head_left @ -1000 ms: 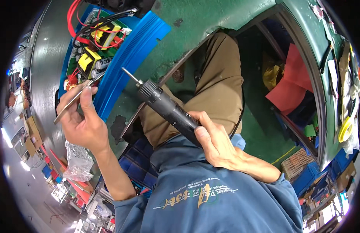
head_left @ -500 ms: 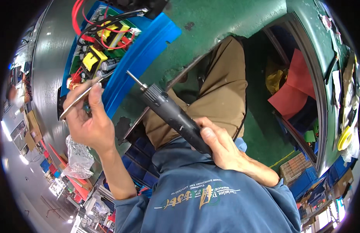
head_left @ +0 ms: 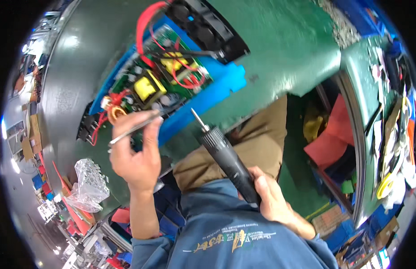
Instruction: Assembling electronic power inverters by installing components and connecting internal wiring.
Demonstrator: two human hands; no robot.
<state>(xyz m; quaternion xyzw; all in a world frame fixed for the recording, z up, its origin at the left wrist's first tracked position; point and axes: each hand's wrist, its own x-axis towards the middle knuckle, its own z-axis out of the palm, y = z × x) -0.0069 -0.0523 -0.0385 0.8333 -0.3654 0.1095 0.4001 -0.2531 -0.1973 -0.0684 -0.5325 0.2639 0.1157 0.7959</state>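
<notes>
Thin metal tweezers [head_left: 135,128] are pinched in my left hand [head_left: 137,163], close to the near edge of an open blue metal housing [head_left: 221,83]. Inside the housing lies a green circuit board [head_left: 135,71] with yellow-wrapped transformers [head_left: 146,87], capacitors and red and black wires. My right hand [head_left: 273,197] grips the rear of a black electric screwdriver [head_left: 230,163]. Its bit points up and left, just short of the housing and touching nothing. A black end panel [head_left: 208,31] with round openings sits at the housing's far side, thick red wires beside it.
A crumpled clear plastic bag [head_left: 88,186] lies left of my forearm on the green bench. Red sheets [head_left: 333,127] stand in an opening on the right. Yellow tape rolls [head_left: 386,186] hang at the far right. A blue bin [head_left: 358,18] is at the top right.
In view, the housing, both hands and their tools have shifted right and down, and more of the housing and black panel shows. Both hands keep hold of their tools.
</notes>
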